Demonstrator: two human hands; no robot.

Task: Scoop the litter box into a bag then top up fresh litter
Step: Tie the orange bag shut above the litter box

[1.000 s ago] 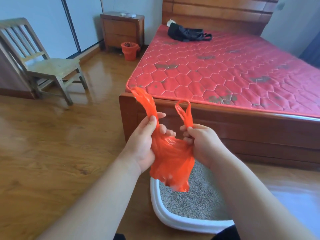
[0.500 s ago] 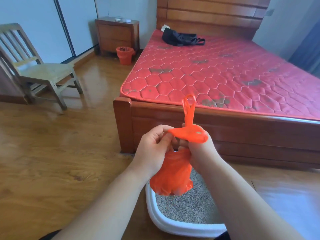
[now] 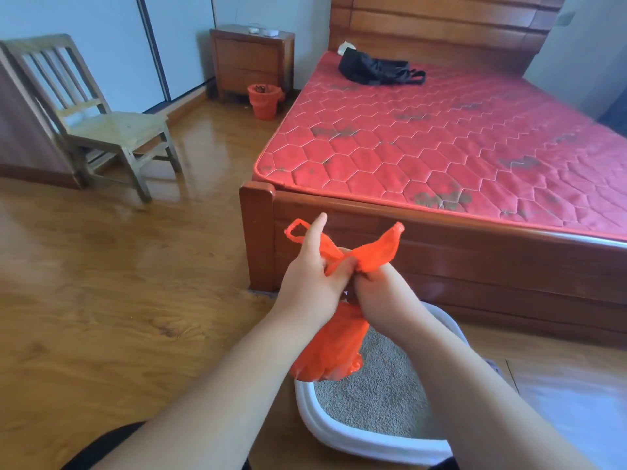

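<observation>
Closest to us, at the bottom of the view, we see the white litter box on the wooden floor, holding a bed of grey litter; its far rim lies near the foot of the bed. Above the box's left part hangs the orange bag, a thin plastic carrier bunched into a crumpled pouch. Its lower end dangles over the near-left rim, and we cannot tell whether it touches anything there. The person's two bare forearms reach in from below and meet at the bag's neck. The left hand pinches the plastic between its thumb and curled fingers, while its index finger sticks straight up; one looped handle pokes out just left of that finger. The right hand has its fingers folded in round the bunched neck, mostly hidden by the plastic, and the bag's other end flares up and to the right over its knuckles. The two hands touch each other. Beyond them stands the dark wooden bed frame, carrying a red quilted mattress with a black bag lying near the headboard. Further left a wooden chair stands on the floor, and at the far wall we see a wooden nightstand with a small orange bin just beside it.
</observation>
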